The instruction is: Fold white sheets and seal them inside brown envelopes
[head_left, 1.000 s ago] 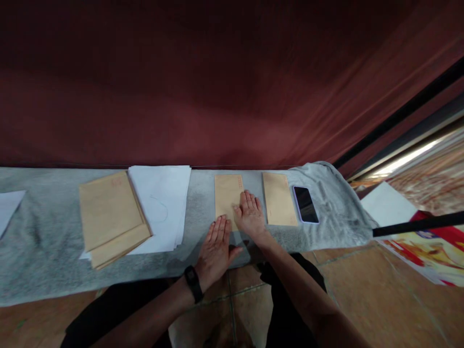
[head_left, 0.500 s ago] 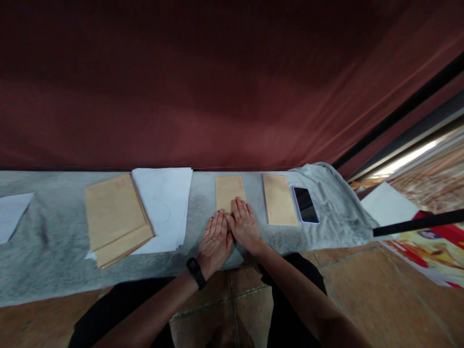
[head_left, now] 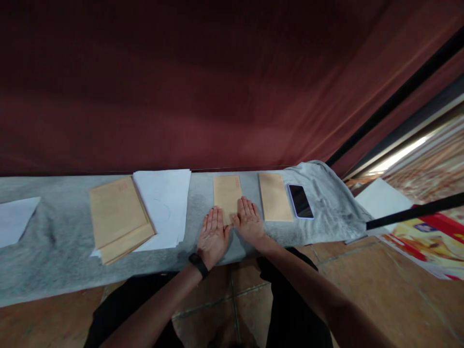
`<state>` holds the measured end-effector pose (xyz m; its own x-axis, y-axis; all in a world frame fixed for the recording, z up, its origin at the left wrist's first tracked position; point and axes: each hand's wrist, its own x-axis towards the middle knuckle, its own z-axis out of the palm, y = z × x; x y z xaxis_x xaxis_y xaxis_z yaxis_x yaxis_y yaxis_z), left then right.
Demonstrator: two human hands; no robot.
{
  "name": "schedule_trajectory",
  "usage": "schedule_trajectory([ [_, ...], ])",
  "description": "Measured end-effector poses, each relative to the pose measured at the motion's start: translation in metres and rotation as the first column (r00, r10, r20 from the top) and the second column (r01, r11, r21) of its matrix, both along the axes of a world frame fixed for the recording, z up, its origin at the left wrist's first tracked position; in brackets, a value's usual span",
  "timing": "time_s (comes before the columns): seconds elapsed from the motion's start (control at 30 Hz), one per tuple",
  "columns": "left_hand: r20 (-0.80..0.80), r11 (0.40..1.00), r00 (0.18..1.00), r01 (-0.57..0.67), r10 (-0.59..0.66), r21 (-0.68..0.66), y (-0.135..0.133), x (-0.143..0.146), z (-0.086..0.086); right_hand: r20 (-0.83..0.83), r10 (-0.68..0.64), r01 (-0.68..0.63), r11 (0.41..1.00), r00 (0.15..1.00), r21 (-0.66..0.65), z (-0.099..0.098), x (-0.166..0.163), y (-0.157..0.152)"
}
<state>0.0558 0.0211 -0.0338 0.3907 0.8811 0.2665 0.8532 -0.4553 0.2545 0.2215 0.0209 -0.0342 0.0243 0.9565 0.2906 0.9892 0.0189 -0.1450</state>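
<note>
A small brown paper envelope [head_left: 227,191] with red print in its upper right corner lies flat on the grey cloth in front of me. My left hand [head_left: 213,235] rests palm down at its lower left edge, fingers stretched out. On the opposite side, my right hand [head_left: 249,222] lies flat at the lower right edge, its fingers also extended. Neither hand grips anything. To the right is another brown envelope [head_left: 276,198], apart from my right hand.
A phone [head_left: 300,201] lies right of the envelopes. On the left, large brown envelopes [head_left: 118,208] overlap white paper sheets [head_left: 165,205]. Another white sheet [head_left: 16,220] lies far left. The grey cloth [head_left: 65,261] covers a narrow surface before a dark red curtain [head_left: 181,121].
My hands have moved apart, the left to the left and the right slightly to the right, exposing more of the envelope's lower part. The view has shifted slightly.
</note>
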Motion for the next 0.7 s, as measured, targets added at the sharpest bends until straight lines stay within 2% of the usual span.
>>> schedule_trajectory([
  [0.43,-0.098,0.998,0.995,-0.038,0.034,-0.043,0.0024,0.0027,0.0023,-0.031,0.004,-0.006,0.998,1.000,-0.056,0.0037,0.0047,-0.0028],
  [0.7,-0.094,0.999,0.995,-0.022,0.019,-0.026,0.0024,0.0010,0.0030,-0.039,-0.009,0.007,0.999,0.999,-0.053,0.0064,0.0032,-0.0042],
])
